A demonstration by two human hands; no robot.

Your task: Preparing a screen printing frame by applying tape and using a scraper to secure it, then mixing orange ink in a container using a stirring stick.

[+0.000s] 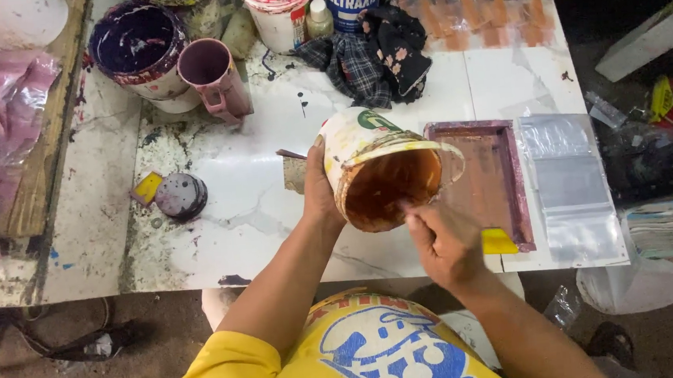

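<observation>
**Paint tub tipped over the white table**

Below me I see the white tabletop (259, 210), stained with paint drips, filling most of the view. Lying on it to my right is a flat screen frame (487, 180) with a purple-stained rim, and just beside that a clear plastic sheet (569, 184). At the far edge stand a purple-smeared bucket (139, 46), a red-filled bucket (276, 8) and a crumpled dark cloth (374, 56). A mauve mug (214, 75) stands near the purple bucket.

Above the table's middle, the paint tub (379, 174) is tilted toward me, its orange-brown inside showing. My left hand (317, 194) wraps around its side and carries it. My right hand (443, 241) is closed at the tub's mouth, fingers curled; what they pinch I cannot tell. A small yellow scraper (500, 241) lies just beside that hand, on the frame's near corner. A round purple lid (181, 195) rests well to the left.
</observation>
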